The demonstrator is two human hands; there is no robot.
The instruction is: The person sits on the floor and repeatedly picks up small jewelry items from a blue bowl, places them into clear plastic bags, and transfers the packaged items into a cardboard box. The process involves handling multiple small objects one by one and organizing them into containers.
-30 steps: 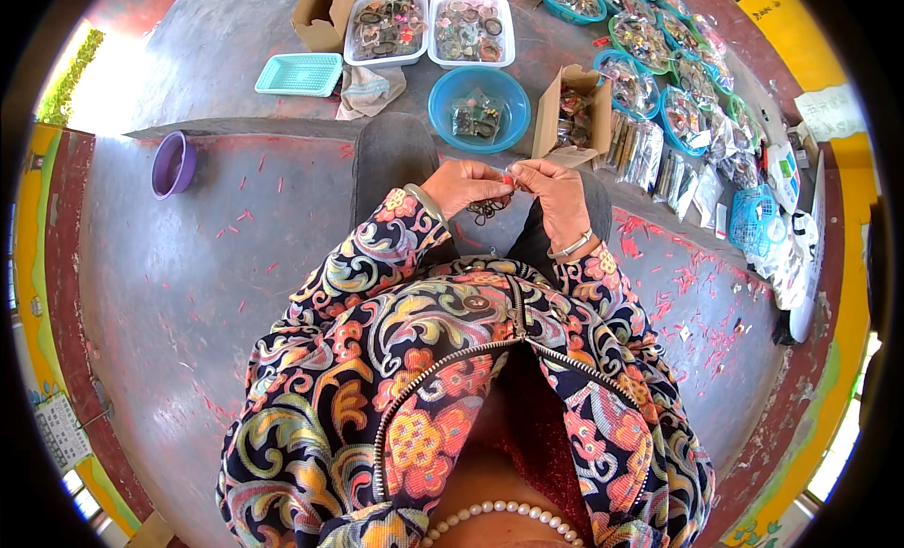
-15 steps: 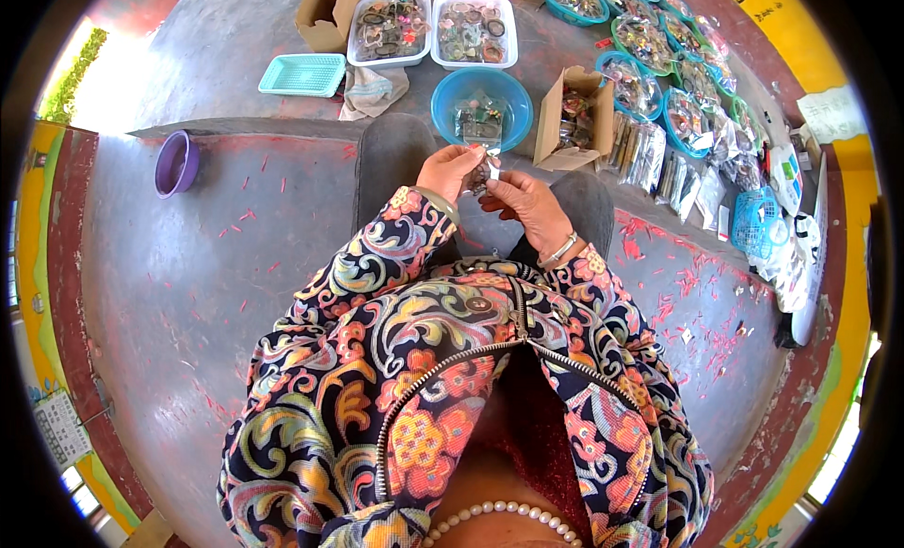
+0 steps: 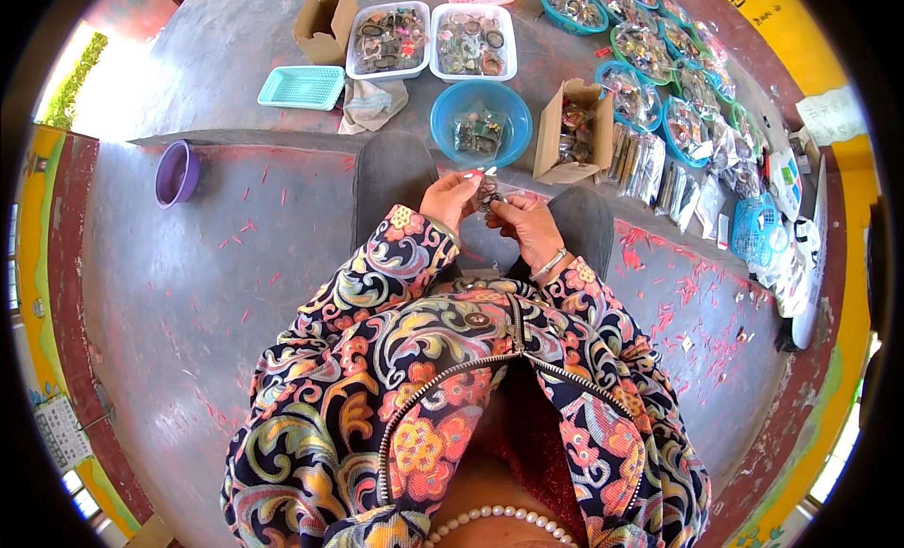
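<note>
Above my lap, my left hand (image 3: 449, 200) pinches a small clear packet (image 3: 489, 192) with dark looped pieces inside, which look like hair ties. My right hand (image 3: 529, 230) closes its fingertips on the packet's other side. A bracelet rings the right wrist. Just past my knees stands a blue basin (image 3: 515, 124), and a few filled clear packets (image 3: 477, 132) lie in it. To its right is an open cardboard box (image 3: 562, 164) holding more packets. The exact contents of the packet in my fingers are too small to make out.
Two white tubs (image 3: 392, 74) of packets and a turquoise tray (image 3: 301, 87) stand on the raised ledge, near a grey cloth (image 3: 372, 105). Several filled baskets (image 3: 629, 96) crowd the far right. A purple basin (image 3: 176, 174) sits at left. Red scraps litter the floor.
A white strip seen by my right fingers is no longer visible there. My hands stay close together around the packet. The view has tilted slightly, so the surroundings sit lower in the picture.
</note>
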